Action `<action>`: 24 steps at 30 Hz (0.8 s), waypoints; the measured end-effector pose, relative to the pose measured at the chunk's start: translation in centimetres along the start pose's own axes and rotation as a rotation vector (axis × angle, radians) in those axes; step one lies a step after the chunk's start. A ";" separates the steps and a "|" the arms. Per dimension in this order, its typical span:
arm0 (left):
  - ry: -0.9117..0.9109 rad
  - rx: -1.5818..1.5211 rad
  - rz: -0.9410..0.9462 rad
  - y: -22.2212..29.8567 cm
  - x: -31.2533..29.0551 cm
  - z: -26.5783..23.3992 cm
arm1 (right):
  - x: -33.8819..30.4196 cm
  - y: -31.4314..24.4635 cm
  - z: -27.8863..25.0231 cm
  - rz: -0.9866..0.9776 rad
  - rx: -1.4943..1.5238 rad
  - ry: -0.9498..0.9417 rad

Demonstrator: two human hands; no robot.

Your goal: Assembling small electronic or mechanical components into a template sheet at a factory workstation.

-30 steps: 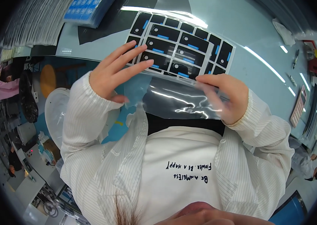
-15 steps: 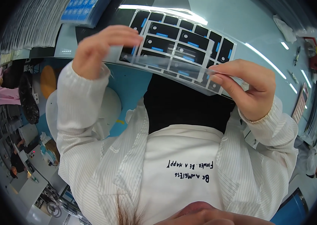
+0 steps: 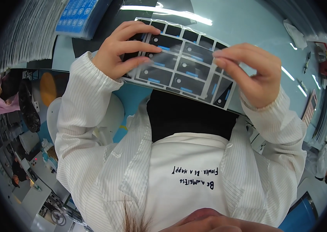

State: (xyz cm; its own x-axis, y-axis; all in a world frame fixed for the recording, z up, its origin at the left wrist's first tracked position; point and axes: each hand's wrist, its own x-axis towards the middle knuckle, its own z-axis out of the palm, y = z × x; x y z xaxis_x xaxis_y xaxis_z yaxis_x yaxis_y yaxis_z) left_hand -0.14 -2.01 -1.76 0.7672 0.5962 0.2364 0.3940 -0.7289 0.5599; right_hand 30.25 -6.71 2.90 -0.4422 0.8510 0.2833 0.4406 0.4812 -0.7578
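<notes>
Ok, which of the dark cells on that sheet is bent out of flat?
The last one at the sheet's right end, the corner cell under the right hand. It folds down into a wedge, while the other cells lie flat in rows.

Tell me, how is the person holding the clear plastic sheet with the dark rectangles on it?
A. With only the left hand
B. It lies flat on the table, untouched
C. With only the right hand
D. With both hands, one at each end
D: the left hand grips one end of the clear plastic sheet of dark rectangular pieces, and the right hand pinches the other end with its fingers.
</notes>
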 end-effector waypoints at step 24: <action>0.128 -0.153 -0.356 0.7 2.6 -0.3 | 0.5 3.3 1.9 0.310 0.007 0.018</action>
State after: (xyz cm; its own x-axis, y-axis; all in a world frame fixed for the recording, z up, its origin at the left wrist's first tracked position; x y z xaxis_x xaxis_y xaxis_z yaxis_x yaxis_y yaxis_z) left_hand 2.01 -0.88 -0.53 0.5240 0.8461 0.0980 0.5364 -0.4171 0.7337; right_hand 29.97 -5.07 -0.62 -0.2737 0.9606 0.0478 0.5473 0.1964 -0.8136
